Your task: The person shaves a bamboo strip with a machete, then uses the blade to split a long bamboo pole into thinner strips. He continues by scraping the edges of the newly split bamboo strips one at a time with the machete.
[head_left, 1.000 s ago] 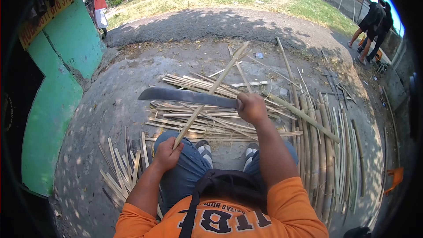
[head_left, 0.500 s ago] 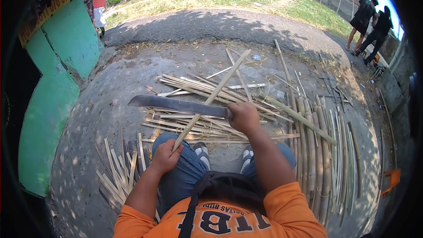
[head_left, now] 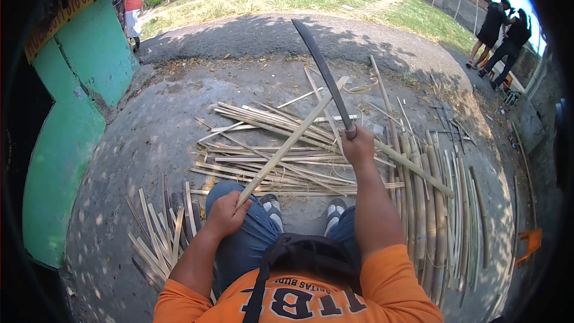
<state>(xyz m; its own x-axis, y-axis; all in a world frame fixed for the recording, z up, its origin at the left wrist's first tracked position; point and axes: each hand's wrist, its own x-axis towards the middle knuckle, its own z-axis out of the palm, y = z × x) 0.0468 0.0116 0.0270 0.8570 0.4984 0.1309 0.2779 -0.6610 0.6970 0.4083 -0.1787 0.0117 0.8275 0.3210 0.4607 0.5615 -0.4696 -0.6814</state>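
Note:
My left hand [head_left: 226, 214] is closed around the lower end of a pale bamboo strip [head_left: 281, 153], which slants up and to the right over my knee. In my right hand [head_left: 359, 145] is the handle of a long machete [head_left: 326, 75]. Its dark blade points up and to the left, and close to the strip's upper end it crosses in view; whether they touch I cannot tell. Beneath the strip, a pile of split bamboo strips [head_left: 263, 170] lies on the ground in front of my feet.
Several bamboo poles [head_left: 431, 203] lie side by side at the right, with thinner strips beyond. More short strips [head_left: 156, 233] are by my left leg. A green wall [head_left: 72, 137] stands at the left. Two people [head_left: 502, 39] stand at the upper right.
The machete has swung from lying nearly level across the strip to pointing steeply upward, as my right hand moved right. My left hand still holds the strip in nearly the same place.

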